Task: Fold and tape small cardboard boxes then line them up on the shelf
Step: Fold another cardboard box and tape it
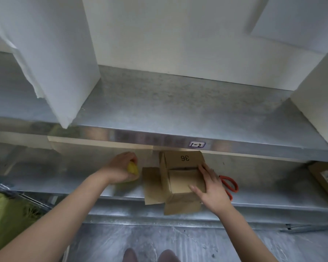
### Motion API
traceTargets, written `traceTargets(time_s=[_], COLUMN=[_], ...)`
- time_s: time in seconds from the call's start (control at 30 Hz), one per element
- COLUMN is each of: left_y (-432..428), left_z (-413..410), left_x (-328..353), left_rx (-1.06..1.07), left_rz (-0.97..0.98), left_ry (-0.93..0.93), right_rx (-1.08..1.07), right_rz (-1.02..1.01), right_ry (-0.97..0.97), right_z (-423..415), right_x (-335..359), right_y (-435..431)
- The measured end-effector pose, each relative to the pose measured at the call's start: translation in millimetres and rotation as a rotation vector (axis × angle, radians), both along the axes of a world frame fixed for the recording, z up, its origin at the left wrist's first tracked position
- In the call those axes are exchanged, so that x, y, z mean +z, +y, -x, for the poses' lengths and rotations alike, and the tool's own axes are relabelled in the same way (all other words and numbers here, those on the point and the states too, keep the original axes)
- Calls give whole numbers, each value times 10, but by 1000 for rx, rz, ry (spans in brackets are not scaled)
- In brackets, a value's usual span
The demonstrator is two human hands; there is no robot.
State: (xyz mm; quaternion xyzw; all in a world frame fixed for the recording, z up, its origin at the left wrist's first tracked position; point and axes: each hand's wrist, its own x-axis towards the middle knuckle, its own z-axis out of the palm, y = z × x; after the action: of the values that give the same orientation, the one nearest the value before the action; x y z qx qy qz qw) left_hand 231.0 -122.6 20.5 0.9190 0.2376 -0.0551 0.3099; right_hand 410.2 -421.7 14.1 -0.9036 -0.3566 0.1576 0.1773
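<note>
A small brown cardboard box (pixel 180 178) marked "36" stands on the lower metal shelf (pixel 64 178), its flaps spread open at the left, front and back. My right hand (pixel 210 188) presses flat on the box's right side and top flap. My left hand (pixel 121 169) rests on the shelf to the left of the box, fingers curled around a yellow object (pixel 132 168) that looks like a tape roll or dispenser; most of it is hidden by the hand.
Orange-handled scissors (pixel 230 184) lie on the shelf behind my right hand. The upper metal shelf (pixel 178 114) carries white foam blocks (pixel 51 53) at the left and right. Flat cardboard (pixel 326 178) lies at far right. Green fabric (pixel 6 216) sits at lower left.
</note>
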Motion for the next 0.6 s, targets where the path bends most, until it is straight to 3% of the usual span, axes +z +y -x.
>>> traceTargets(time_s=[0.07,0.17,0.3,0.5,0.6], left_y=[-70,-170,-276,-343,-345], left_z=[12,81,219,471,613], left_x=[43,119,189,190,133], left_rx=[-15,-5,-52,-62,-104], left_rz=[5,-21,-182,-247,-262], left_ry=[-33,-101,-228,-360,-325], right_rx=[41,118,198,36,-101], right_rz=[96,-62,-224,-344,-462], right_ry=[-197,-433,-521,212,293], right_z=[76,311,803,1316,1444], right_x=[101,264,360,131,-17], right_y=[28,233,746,1271,1351])
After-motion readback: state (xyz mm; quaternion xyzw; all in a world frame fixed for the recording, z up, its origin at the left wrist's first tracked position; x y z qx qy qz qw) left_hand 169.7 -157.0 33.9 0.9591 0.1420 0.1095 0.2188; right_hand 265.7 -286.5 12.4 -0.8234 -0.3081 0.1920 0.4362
